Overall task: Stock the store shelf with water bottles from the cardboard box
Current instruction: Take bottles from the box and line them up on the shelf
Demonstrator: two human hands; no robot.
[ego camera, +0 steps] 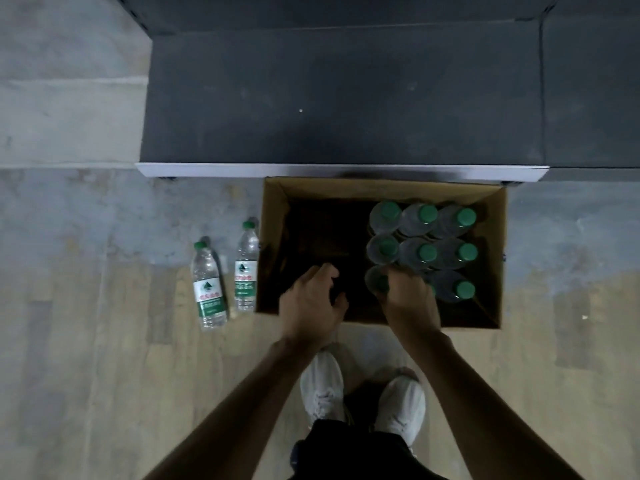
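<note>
Reaching into an open brown cardboard box (273, 216) on the floor, I am taking hold of clear plastic water bottles with green caps (422, 233).

My right hand (408, 296) is closing over the tops of the nearest bottles in the box, its fingers curling around one neck, though I cannot tell exactly how many it is gripping; my left hand (311, 303) is hovering over the dark left half of the box with fingers loosely curled and holding nothing. The bottles are standing upright in rows along the box's right side. Two more clear green-capped bottles (225, 282) are standing on the pale wooden floor (104, 375) just left of the box. The dark grey shelf (339, 98) is sitting directly behind the box, and my white sneakers (360, 396) are planted just before it.
</note>
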